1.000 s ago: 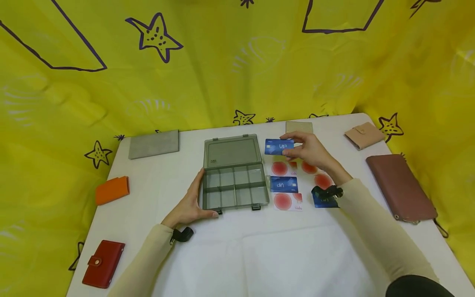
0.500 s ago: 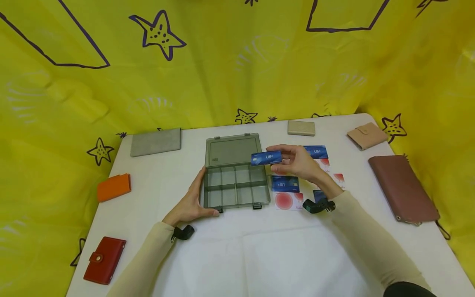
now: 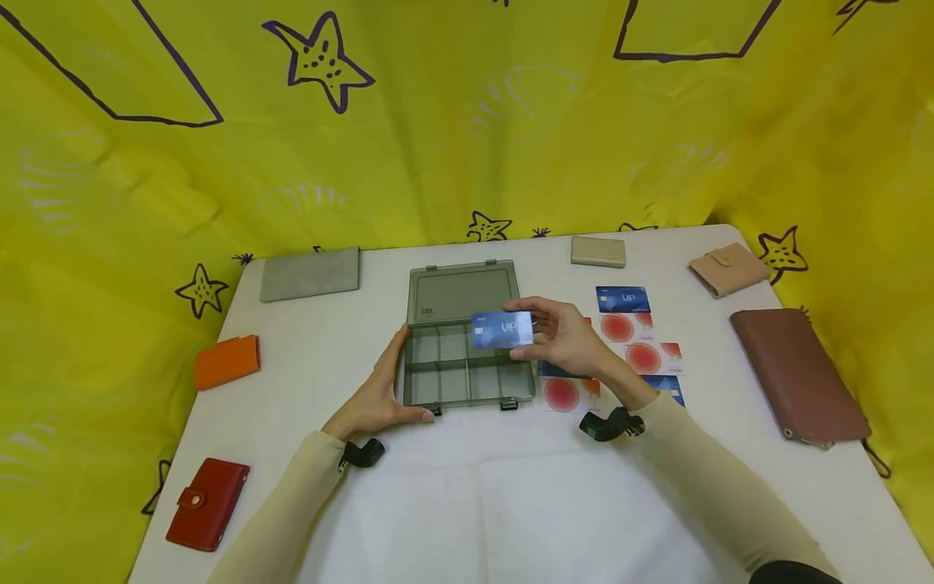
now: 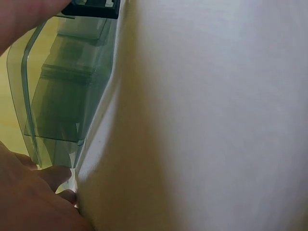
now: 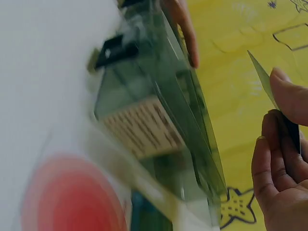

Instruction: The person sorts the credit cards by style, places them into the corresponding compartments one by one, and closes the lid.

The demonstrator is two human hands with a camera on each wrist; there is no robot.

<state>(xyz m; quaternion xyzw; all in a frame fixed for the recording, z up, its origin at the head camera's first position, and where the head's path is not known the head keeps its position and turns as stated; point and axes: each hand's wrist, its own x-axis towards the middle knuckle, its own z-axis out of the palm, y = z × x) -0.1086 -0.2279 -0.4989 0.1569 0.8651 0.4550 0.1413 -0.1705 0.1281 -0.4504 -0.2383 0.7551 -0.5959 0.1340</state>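
My right hand (image 3: 569, 339) pinches a blue VIP card (image 3: 502, 331) between thumb and fingers. The card overlaps the right compartments of a clear grey-green organizer box (image 3: 432, 391) in the head view. In the right wrist view the card (image 5: 262, 79) appears nearly edge-on. The box's hinged lid (image 3: 463, 292) lies folded back, and its divided compartments face up. My left hand (image 3: 375, 401) rests against the box's near left corner, fingers extended along the left side and thumb along the front. Blue VIP cards (image 3: 623, 299) and red-and-white cards (image 3: 644, 358) lie right of the box, some hidden behind my right hand.
Around the white table (image 3: 474, 503) lie a grey wallet (image 3: 310, 274), an orange one (image 3: 228, 362), a red snap wallet (image 3: 207, 503), a small beige wallet (image 3: 597, 251), a tan wallet (image 3: 730, 268) and a large brown zip wallet (image 3: 799, 375). A yellow curtain (image 3: 423, 162) hangs behind.
My right hand has carried the blue card left and toward me, from above the row of cards to over the box. My left hand has stayed at the box's corner.
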